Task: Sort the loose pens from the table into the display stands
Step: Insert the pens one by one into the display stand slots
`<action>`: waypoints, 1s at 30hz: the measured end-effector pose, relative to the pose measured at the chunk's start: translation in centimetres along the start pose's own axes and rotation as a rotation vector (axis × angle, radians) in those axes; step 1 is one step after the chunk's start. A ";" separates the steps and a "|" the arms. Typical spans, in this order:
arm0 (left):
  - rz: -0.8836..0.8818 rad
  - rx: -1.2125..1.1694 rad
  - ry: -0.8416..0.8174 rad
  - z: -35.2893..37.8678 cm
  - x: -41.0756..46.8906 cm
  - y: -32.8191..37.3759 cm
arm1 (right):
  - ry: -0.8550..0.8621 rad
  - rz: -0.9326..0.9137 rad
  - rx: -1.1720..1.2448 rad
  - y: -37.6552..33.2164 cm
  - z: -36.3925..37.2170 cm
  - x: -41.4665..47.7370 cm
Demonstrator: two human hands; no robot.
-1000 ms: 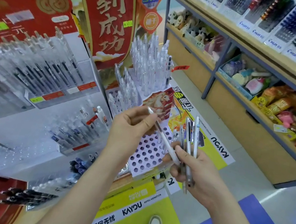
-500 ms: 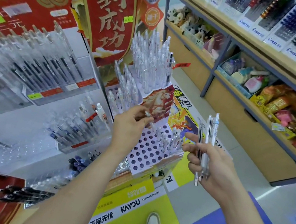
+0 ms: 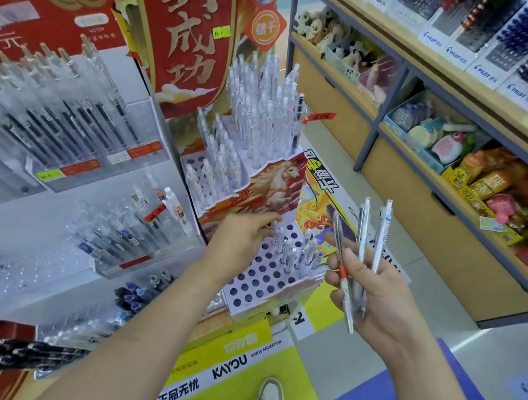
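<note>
Stationery shop aisle: long wooden shelves (image 3: 463,93) of packaged pens and soft toys across upper right, red banner (image 3: 178,30) at upper centre. Below it, tiered display stand (image 3: 253,281), clear pens (image 3: 262,113) upright in upper rows, lower tier mostly bare holes. Left hand (image 3: 243,234) at centre, fingertips at a standing pen (image 3: 278,242) in that lower tier; pinching or merely touching, cannot tell. Right hand (image 3: 375,293) right of centre, gripping a bundle of pens (image 3: 362,246), held upright.

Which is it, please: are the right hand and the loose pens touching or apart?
Touching: the head view shows the right hand gripping the pens.
</note>
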State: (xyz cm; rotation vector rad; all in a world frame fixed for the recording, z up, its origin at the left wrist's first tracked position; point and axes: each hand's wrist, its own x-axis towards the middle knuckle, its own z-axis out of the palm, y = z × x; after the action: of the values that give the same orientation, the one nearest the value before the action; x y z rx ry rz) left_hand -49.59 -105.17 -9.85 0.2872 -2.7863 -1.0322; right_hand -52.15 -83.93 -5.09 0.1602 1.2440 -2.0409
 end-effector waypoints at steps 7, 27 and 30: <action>-0.102 0.083 -0.152 0.3 1.2 0.1 | 0.046 0.069 0.107 0.4 0.9 0.1; -0.502 -0.781 -0.095 -1.6 -8.1 8.6 | -0.012 -0.105 0.182 1.3 4.4 0.7; -0.475 -0.723 0.063 -4.1 -9.2 7.9 | 0.026 -0.132 0.122 1.2 5.2 0.6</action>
State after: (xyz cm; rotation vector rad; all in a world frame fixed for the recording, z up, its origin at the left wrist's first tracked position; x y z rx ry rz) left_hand -40.74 -99.73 -2.29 0.8638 -2.1248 -1.9870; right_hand -50.52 -88.75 -3.53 0.1668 1.1729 -2.2364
